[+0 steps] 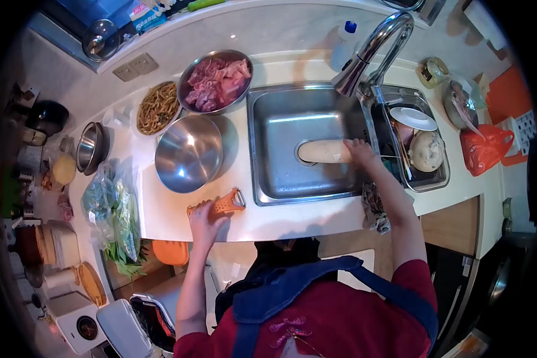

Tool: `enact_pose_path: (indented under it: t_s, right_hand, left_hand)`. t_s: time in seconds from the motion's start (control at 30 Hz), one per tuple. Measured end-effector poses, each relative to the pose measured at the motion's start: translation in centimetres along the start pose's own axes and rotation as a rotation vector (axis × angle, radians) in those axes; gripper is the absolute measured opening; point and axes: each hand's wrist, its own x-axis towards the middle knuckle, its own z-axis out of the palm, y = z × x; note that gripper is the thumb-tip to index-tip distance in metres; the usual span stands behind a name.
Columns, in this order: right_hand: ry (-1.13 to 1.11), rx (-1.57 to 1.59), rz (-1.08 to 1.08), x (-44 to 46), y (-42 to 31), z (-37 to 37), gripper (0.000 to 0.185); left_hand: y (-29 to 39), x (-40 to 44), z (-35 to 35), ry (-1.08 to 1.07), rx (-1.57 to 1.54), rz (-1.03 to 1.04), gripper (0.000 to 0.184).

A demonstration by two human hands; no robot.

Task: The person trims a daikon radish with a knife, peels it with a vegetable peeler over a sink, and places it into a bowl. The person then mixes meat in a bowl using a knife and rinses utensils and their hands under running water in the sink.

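My right hand [361, 153] grips the right end of a thick, pale white radish [325, 151], which lies lengthwise over the drain in the steel sink [274, 192]. On the counter left of the sink, my left hand [203, 219] is closed around the handle of an orange peeler [225, 204]. The peeler's metal blade end points right, toward the sink. My fingers partly cover its handle. Just beyond my left hand stands a shiny steel mixing bowl [188, 154] with nothing in it.
Behind it are a bowl of raw meat [218, 83] and a plate of brown strips [157, 108]. A tall faucet [376, 53] arches over the sink's right side, beside a dish rack [423, 182]. Bagged greens [122, 209] lie left; a red bag [486, 149] sits right.
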Motion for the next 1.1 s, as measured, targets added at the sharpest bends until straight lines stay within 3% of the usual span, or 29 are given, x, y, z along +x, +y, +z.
enact_pose_path:
  t_s: [0.03, 0.1, 0.2, 0.27, 0.4, 0.5, 0.57, 0.67, 0.77, 0.9, 1.1]
  right_hand:
    - [-0.055, 0.004, -0.050, 0.0, 0.6, -0.2, 0.074]
    - [-0.107, 0.002, -0.105, 0.5, 1.3, 0.8, 0.078]
    - [-0.094, 0.106, 0.020, 2.1, 0.9, 2.7, 0.069]
    - [-0.177, 0.282, -0.036, 1.4, 0.0, 0.4, 0.088]
    - [-0.219, 0.454, -0.052, 2.4, -1.2, 0.7, 0.083]
    - [-0.131, 0.620, 0.133, 2.4, -2.0, 1.9, 0.074]
    - [-0.437, 1.338, 0.463, 2.3, -2.6, 2.4, 0.072]
    - [-0.471, 1.549, 0.526, 0.6, -5.1, 0.4, 0.076]
    - [-0.351, 1.480, 0.656, 0.0, -7.8, -2.4, 0.084]
    - [-0.363, 1.574, 0.531, 1.2, -6.6, -0.7, 0.088]
    - [-0.415, 1.637, 0.551, 0.6, -4.3, 0.9, 0.075]
  left_hand:
    - [0.3, -0.4, 0.2, -0.052, 0.333, 0.288, 0.065]
    - [0.4, -0.8, 0.9, -0.036, 0.325, 0.263, 0.060]
    - [0.4, -0.7, 1.8, -0.004, 0.297, 0.227, 0.054]
    - [0.9, -0.7, 2.3, 0.007, 0.240, 0.196, 0.049]
    - [1.5, -0.5, 2.9, 0.055, 0.240, 0.228, 0.051]
    - [1.4, -0.3, 2.9, 0.052, 0.224, 0.224, 0.051]
    - [0.8, -0.1, 3.5, 0.074, 0.216, 0.244, 0.050]
    - [1.0, 0.4, 3.7, 0.108, 0.196, 0.245, 0.049]
    - [0.8, 0.8, 4.6, 0.092, 0.224, 0.229, 0.054]
    - [2.6, 1.3, 4.5, 0.073, 0.228, 0.184, 0.053]
    - [3.5, 1.8, 4.8, 0.096, 0.307, 0.080, 0.052]
